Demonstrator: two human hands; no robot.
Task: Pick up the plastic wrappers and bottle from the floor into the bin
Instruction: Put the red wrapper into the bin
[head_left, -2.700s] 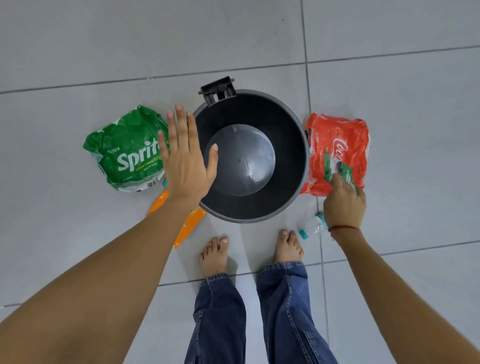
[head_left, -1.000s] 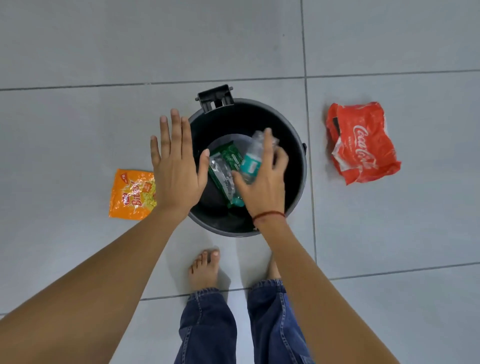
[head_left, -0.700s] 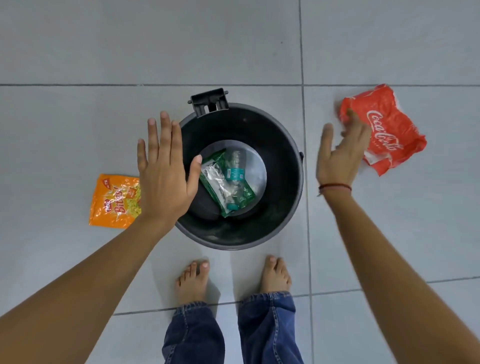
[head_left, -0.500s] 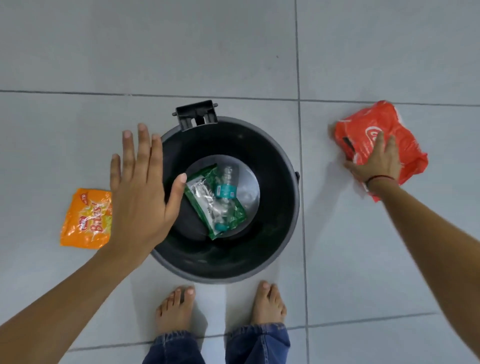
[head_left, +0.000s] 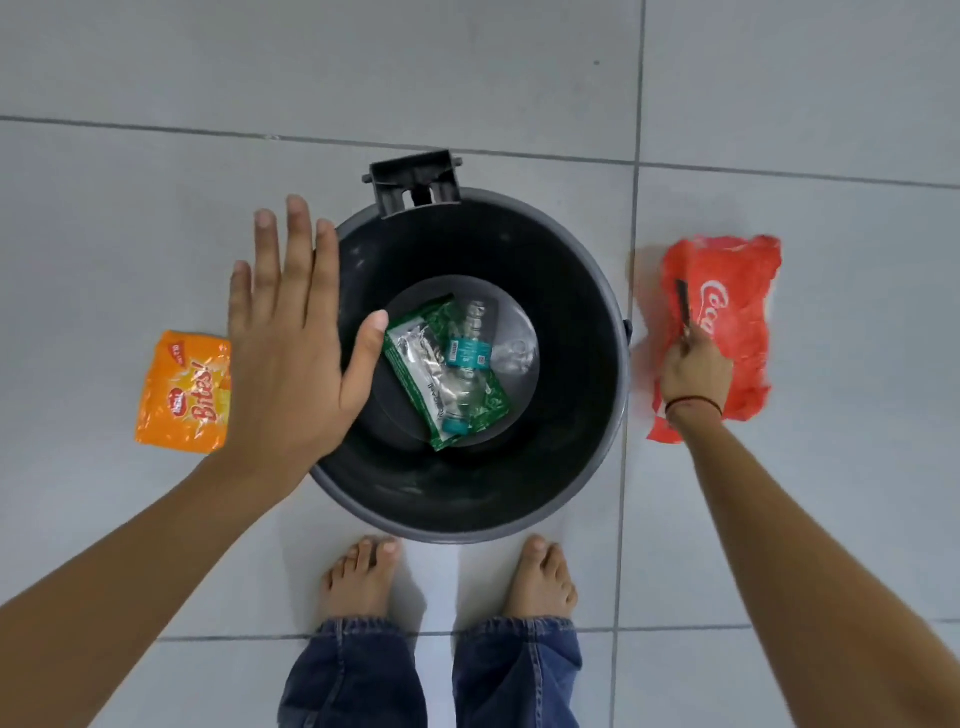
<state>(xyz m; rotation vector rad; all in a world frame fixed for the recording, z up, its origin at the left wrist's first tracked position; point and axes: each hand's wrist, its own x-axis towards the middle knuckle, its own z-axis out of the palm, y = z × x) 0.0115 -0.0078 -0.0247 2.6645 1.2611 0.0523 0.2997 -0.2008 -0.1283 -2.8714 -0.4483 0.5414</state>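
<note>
A round black bin (head_left: 576, 426) stands on the grey tiled floor. At its bottom lie a green and silver wrapper (head_left: 415, 364) and a clear plastic bottle (head_left: 467, 358) with a teal label. My right hand (head_left: 693, 371) is closed on the near edge of a red Coca-Cola wrapper (head_left: 737, 312) to the right of the bin. My left hand (head_left: 291, 348) hovers flat, fingers spread, over the bin's left rim and holds nothing. An orange snack wrapper (head_left: 182, 389) lies on the floor to the left, partly hidden by my left hand.
My two bare feet (head_left: 447, 577) stand just in front of the bin, with blue jeans below. A black hinge bracket (head_left: 415, 182) sticks out at the bin's far rim. Grey tiles surround everything.
My right hand dropped the bottle into the bin, swung right and closed on the red wrapper. The left hand stayed open over the bin's left rim.
</note>
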